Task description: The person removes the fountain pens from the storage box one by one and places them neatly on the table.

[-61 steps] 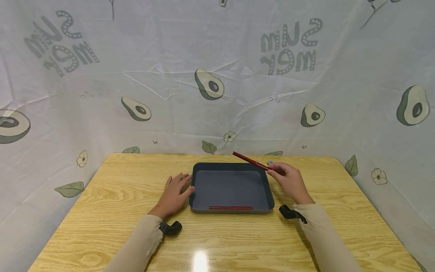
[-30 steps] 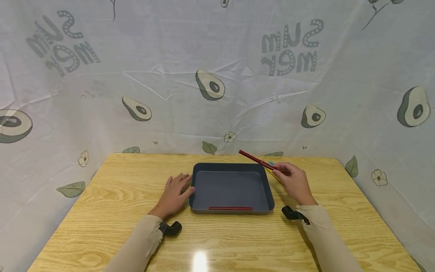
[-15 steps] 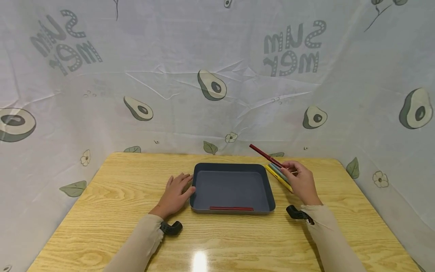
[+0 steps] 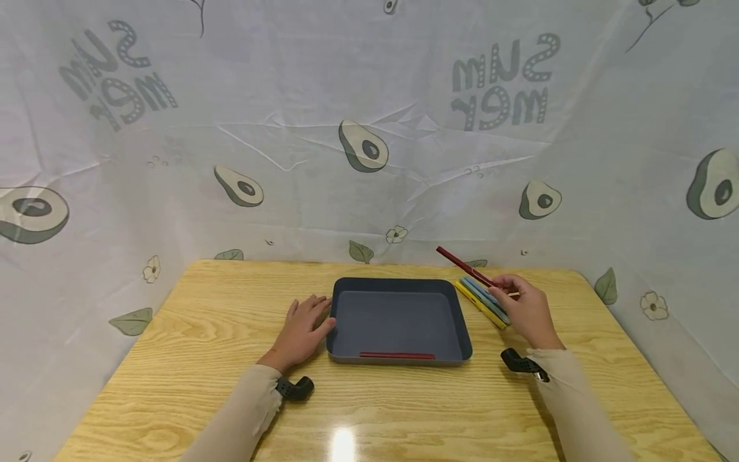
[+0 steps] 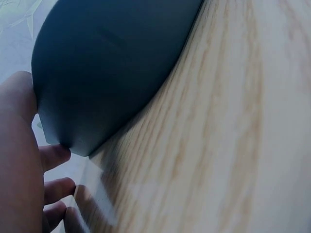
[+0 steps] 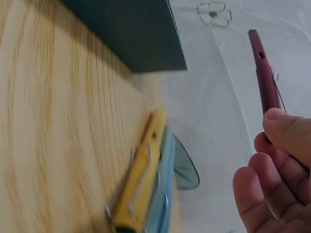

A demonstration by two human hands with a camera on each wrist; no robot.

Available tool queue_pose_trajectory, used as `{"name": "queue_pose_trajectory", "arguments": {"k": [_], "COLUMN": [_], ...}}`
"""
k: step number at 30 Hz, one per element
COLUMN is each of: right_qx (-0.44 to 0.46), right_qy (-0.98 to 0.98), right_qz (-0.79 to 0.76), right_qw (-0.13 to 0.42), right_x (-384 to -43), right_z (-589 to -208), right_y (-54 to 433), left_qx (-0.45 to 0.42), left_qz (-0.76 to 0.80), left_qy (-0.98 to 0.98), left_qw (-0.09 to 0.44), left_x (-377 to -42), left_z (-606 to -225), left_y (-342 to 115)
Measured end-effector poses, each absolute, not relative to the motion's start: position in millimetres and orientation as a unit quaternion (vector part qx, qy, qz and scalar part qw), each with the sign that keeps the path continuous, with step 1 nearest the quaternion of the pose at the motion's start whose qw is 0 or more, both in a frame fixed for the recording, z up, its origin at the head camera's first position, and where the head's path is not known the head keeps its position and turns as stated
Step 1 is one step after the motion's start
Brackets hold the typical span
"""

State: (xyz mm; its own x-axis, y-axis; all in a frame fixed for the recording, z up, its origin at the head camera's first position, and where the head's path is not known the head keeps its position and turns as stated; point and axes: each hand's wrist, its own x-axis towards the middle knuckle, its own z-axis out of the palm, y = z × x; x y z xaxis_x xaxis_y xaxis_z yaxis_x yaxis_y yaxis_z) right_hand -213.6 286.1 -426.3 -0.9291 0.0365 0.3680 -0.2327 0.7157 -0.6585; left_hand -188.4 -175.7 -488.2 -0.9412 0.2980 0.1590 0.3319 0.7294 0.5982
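Observation:
My right hand point(image 4: 526, 314) pinches a dark red pen point(image 4: 462, 264) between thumb and fingers. The pen slants up and left, and in the right wrist view its barrel and part of its clip show beyond the thumb. Below it on the table, a yellow pen point(image 4: 480, 306), a pale green pen point(image 6: 159, 179) and a blue pen point(image 6: 168, 177) lie side by side. Against the left wall of a dark grey tray point(image 4: 398, 321), my left hand point(image 4: 299, 337) rests with fingers spread. Inside the tray, another dark red pen point(image 4: 397, 355) lies along the near wall.
A light wooden table point(image 4: 392, 410) carries the tray and pens. Behind it hangs a pale cloth point(image 4: 288, 141) printed with avocados, leaves and lettering. Both wrists wear black camera mounts, such as the left one point(image 4: 296, 389).
My right hand has moved right with the dark red pen, away from the tray, uncovering the yellow, pale green and blue pens. My left hand stays at the tray's wall.

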Motion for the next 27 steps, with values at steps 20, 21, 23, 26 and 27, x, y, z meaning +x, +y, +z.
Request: {"name": "queue_pose_trajectory", "arguments": {"k": [20, 21, 23, 26, 27], "right_qx": [0.083, 0.081, 0.081, 0.084, 0.087], "right_qy": [-0.938, -0.939, -0.940, -0.941, -0.942], "right_qz": [0.288, 0.290, 0.292, 0.292, 0.291], "right_qw": [0.172, 0.166, 0.157, 0.146, 0.142], "right_x": [-211.4, -211.3, -211.9, -213.6, -214.0], "right_z": [-420.6, -421.3, -422.9, -425.3, -425.9], "right_y": [360.5, 361.8, 364.1, 366.9, 367.6], "left_qx": [-0.165, -0.165, -0.165, -0.164, -0.164], "left_qz": [-0.316, -0.316, -0.317, -0.317, -0.316], "left_qy": [-0.934, -0.934, -0.933, -0.934, -0.934], "left_qw": [0.029, 0.028, 0.029, 0.031, 0.032], "left_x": [-191.3, -191.1, -191.0, -190.9, -190.9], "left_z": [-490.4, -490.7, -490.9, -491.0, -490.9], "left_y": [-176.2, -175.8, -174.9, -173.3, -172.8]}}
